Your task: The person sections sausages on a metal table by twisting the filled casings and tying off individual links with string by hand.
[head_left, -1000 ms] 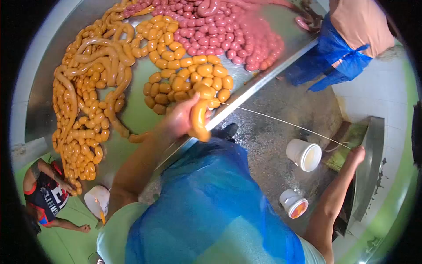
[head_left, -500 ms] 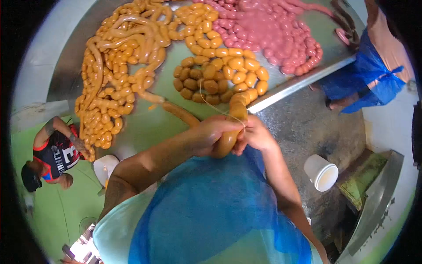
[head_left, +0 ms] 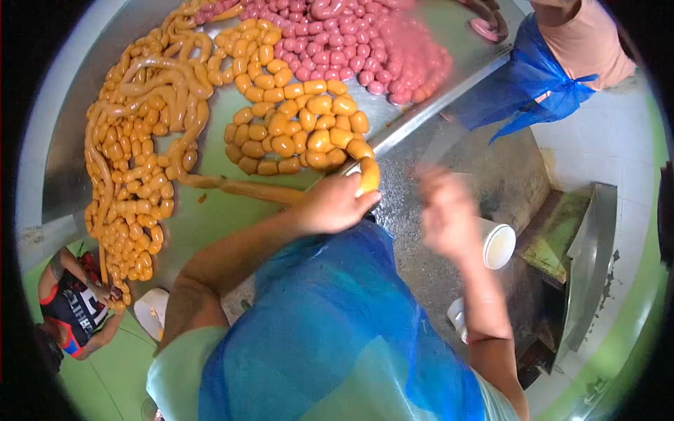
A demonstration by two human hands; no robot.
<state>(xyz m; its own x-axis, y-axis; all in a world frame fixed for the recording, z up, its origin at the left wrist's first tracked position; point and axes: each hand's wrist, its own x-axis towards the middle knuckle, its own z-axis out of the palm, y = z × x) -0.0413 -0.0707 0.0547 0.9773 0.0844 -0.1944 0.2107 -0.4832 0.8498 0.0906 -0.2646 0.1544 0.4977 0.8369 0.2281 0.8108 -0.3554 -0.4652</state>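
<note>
The left hand (head_left: 335, 203) is gripping an orange sausage strand (head_left: 368, 172) at the table's edge (head_left: 435, 109); the right hand (head_left: 449, 210) is hovering apart over the floor (head_left: 400, 228), too blurred for me to tell its grip. Beyond, orange sausage links (head_left: 283, 145) are lying coiled, pink links (head_left: 330, 55) resting farther back.

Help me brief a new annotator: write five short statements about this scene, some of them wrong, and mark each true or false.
1. The left hand holds an orange sausage. True.
2. The right hand grips that sausage too. False: it is apart from the sausage, blurred.
3. Pink links lie on the table. True.
4. The white bucket is on the table. False: it is on the floor.
5. The apron worn by the camera wearer is blue. True.
</note>
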